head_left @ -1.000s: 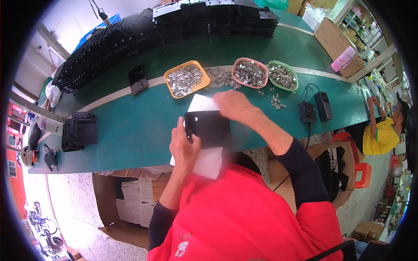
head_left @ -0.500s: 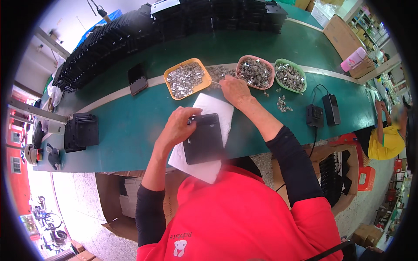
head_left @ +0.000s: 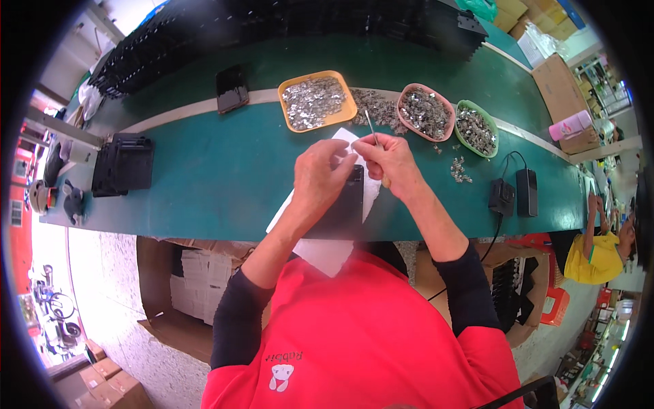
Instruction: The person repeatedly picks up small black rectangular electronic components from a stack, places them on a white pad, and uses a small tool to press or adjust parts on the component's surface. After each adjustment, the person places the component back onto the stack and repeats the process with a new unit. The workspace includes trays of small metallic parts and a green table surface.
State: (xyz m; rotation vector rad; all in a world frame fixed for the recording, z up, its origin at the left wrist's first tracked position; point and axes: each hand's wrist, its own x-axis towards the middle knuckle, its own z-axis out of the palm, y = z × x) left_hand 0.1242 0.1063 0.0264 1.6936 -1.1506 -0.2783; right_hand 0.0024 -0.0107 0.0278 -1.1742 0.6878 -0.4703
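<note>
My left hand (head_left: 319, 172) grips the top edge of a flat black panel (head_left: 343, 211). The panel lies on a sheet of white paper (head_left: 321, 253) at the near edge of the green table (head_left: 218, 184). My right hand (head_left: 396, 163) is closed beside the left one, their fingertips touching above the panel. It pinches a thin metal tool (head_left: 370, 127) that points away from me. Whatever small part sits between the fingertips is hidden.
An orange tray (head_left: 293, 123), a pink tray (head_left: 402, 95) and a green tray (head_left: 492, 136) hold small metal parts, with loose ones (head_left: 373, 103) between them. Black adapters (head_left: 514, 194) lie right, black stacks (head_left: 122, 163) left, black panels (head_left: 272, 27) behind. A person in yellow (head_left: 591, 253) is far right.
My right hand has come back from the trays to the panel's top edge and met my left hand. The panel and paper have stayed at the table's near edge.
</note>
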